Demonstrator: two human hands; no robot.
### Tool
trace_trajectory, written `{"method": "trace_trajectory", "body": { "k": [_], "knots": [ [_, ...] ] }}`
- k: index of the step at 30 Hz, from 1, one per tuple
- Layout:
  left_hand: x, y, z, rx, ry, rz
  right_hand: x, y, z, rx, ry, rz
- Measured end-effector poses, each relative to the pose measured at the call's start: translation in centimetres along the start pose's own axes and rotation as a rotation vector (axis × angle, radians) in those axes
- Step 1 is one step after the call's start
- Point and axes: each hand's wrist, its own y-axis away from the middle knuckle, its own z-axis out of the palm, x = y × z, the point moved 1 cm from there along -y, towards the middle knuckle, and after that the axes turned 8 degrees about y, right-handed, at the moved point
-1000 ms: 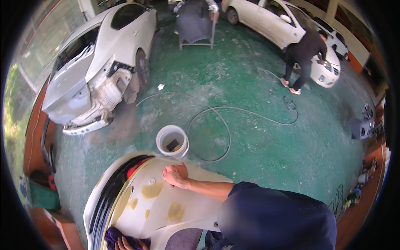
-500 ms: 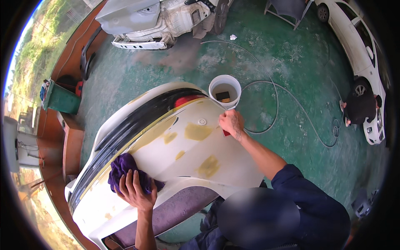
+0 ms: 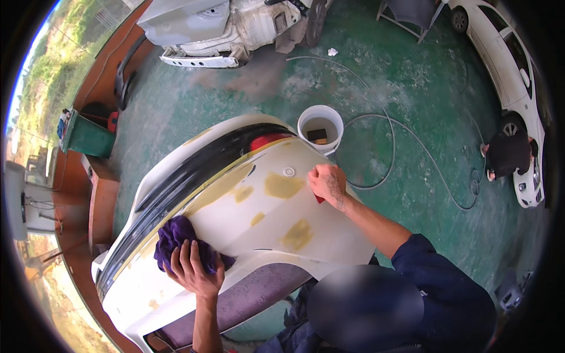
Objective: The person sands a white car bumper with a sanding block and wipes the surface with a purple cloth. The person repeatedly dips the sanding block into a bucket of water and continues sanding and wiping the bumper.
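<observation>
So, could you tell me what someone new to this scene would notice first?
Most likely the big white car bumper filling the middle, dotted with yellowish filler patches. The left hand presses a purple cloth on its lower left part, while the right hand grips a small red block at its upper right edge. Just beyond stands a white bucket on the green floor, with a hose looping past.

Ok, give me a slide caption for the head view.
Left hand presses purple rag on white bumper; right hand works red block near bucket.
</observation>
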Motion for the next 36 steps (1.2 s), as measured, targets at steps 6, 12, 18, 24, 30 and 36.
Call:
{"method": "trace_trajectory", "body": {
  "k": [6, 12, 18, 24, 30, 36],
  "knots": [
    [0.2, 0.1, 0.1, 0.002, -0.007, -0.002, -2.2, 0.3, -0.9, -0.062, 0.081, -0.009],
    [0.1, 0.0, -0.7, -0.005, -0.026, 0.016, -0.4, -2.6, 0.1, -0.024, 0.033, 0.116],
    [0.4, -0.4, -0.2, -0.005, -0.002, 0.027, 0.6, -1.9, 0.6, 0.027, 0.021, 0.057],
    [0.5, 0.2, -0.7, -0.032, -0.011, 0.013, -0.3, 1.1, -0.4, -0.041, 0.077, -0.012],
    [0.2, 0.0, 0.0, 0.002, 0.0, -0.009, -1.5, 1.7, -1.0, 0.002, 0.017, -0.077],
    [0.0, -0.1, 0.3, 0.008, 0.006, -0.012, 1.0, -1.6, 0.4, 0.022, 0.067, 0.02]
  ]
}}
